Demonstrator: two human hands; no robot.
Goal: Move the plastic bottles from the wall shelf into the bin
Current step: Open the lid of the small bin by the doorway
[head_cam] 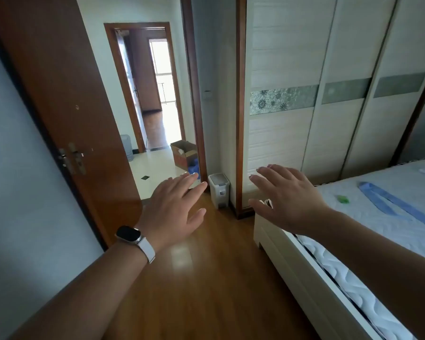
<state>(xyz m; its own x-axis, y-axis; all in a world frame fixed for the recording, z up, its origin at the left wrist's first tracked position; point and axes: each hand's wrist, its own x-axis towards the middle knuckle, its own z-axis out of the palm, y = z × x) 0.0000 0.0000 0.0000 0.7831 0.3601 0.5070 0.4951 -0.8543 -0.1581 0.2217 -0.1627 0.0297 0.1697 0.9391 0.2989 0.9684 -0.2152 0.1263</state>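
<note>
A small white pedal bin [219,190] with its lid down stands on the wooden floor, against the wall between the doorway and the wardrobe. My left hand [174,207], with a watch on its wrist, is stretched out flat in front of me, fingers apart, holding nothing; it is short of the bin and to its left. My right hand [286,196] is also held out flat and spread, empty, to the right of the bin above the bed's corner. No plastic bottles and no wall shelf are in view.
A brown door [66,114] stands open on the left, leading to a tiled hall with a cardboard box [184,153]. Sliding wardrobe doors [329,94] fill the right wall. A bed [368,229] with a blue strap [393,204] lies at the right.
</note>
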